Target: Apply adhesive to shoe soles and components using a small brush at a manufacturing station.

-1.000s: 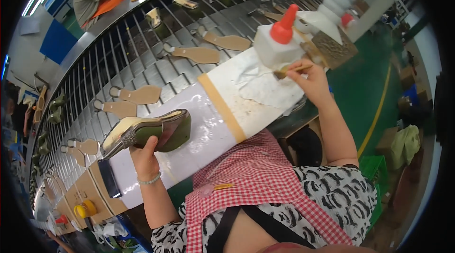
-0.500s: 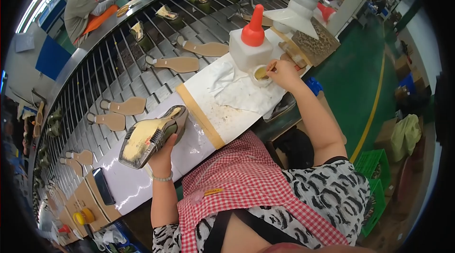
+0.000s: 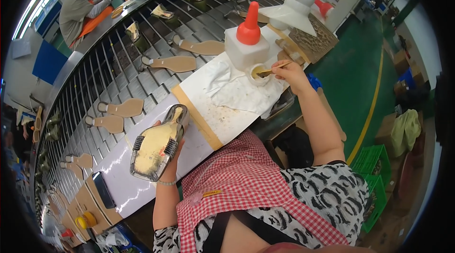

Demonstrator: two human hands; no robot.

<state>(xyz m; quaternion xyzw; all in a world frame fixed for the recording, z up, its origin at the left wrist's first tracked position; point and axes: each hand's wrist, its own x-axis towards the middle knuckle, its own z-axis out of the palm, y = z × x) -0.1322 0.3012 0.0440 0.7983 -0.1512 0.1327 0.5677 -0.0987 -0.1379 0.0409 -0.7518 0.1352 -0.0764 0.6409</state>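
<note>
My left hand [image 3: 171,170] is wrapped round a lasted shoe [image 3: 156,145], sole side up, above the white-covered bench. Its pale yellow bottom faces me, with dark pleated edges and a small reddish mark. In my right hand [image 3: 295,76] is a thin-handled brush [image 3: 279,66], pinched between the fingers. Its tip reaches into a small jar [image 3: 259,80] of yellowish stuff. The jar stands on a crumpled white cloth [image 3: 237,93]. Right behind it is a squarish white bottle [image 3: 244,53] with a red pointed cap.
A slatted metal conveyor [image 3: 151,82] curves past the bench, carrying tan soles [image 3: 173,64] and several lasted shoes [image 3: 162,12]. A white duct hood [image 3: 294,11] hangs at the right. A phone [image 3: 104,190] and yellow tape roll [image 3: 86,220] lie left. Across the conveyor sits a person [image 3: 78,13].
The shoe in my left hand has turned, and its bottom now faces me more fully. My right hand has shifted slightly right, and more of the brush handle shows.
</note>
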